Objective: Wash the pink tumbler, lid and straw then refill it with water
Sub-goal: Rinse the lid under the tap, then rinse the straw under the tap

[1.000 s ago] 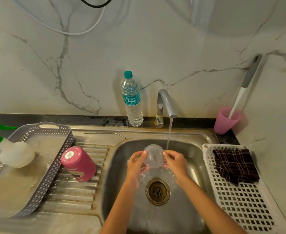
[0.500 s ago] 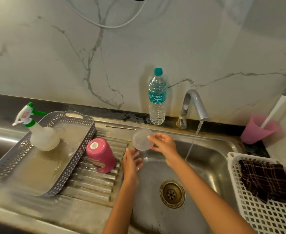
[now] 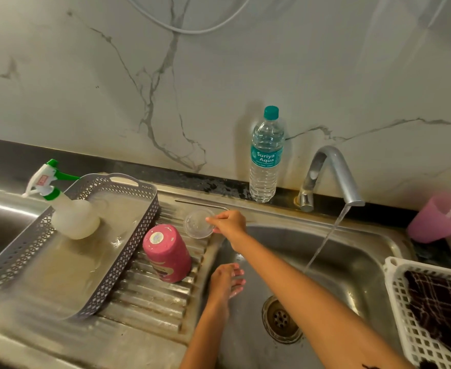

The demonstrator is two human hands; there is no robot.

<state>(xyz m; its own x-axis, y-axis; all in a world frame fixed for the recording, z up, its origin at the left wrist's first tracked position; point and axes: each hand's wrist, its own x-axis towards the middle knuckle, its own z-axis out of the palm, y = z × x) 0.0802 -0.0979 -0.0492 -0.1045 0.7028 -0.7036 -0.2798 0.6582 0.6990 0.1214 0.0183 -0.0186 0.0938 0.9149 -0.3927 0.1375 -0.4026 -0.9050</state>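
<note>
Pinching clear lid (image 3: 196, 224) at right rim with right hand (image 3: 229, 225), fingers (image 3: 216, 221) curled; lid low over drainboard (image 3: 150, 302), just behind inverted pink tumbler (image 3: 167, 257). Left hand (image 3: 223, 282) empty, relaxed. Steel straw (image 3: 200, 205) lying left-right behind lid, nearest right hand.

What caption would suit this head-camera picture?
Right hand holds the clear lid at the drainboard beside the upturned pink tumbler.

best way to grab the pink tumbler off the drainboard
With the free left hand, wrap the fingers round the pink tumbler at mid-body, coming from the sink side. It stands mouth-down, so only the round wall offers a hold, and the grey tray crowds its other side.
</note>
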